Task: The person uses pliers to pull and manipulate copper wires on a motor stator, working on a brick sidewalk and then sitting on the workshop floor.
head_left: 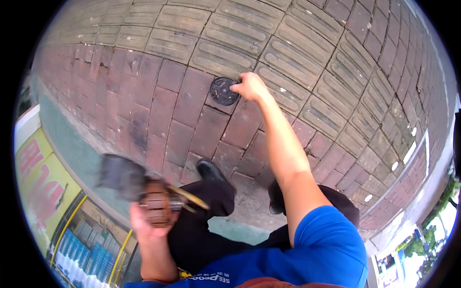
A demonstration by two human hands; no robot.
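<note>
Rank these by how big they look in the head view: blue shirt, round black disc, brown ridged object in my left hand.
1. Blue shirt
2. Brown ridged object, apparently nearer the camera than the disc, which may exaggerate it
3. Round black disc

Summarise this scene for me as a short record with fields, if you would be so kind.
Right grip: fingers at the right rim of a round black disc; how firmly, unclear
Disc surface: small brownish bits on its face
Left grip: holds a brown segmented object
Beside that object: blurred dark grey block and thin yellowish stick
Ground: reddish rectangular bricks beside yellowish-grey ribbed tiles
Clothing: blue short-sleeved shirt, black trousers
Unclear: what the blurred block is
</note>
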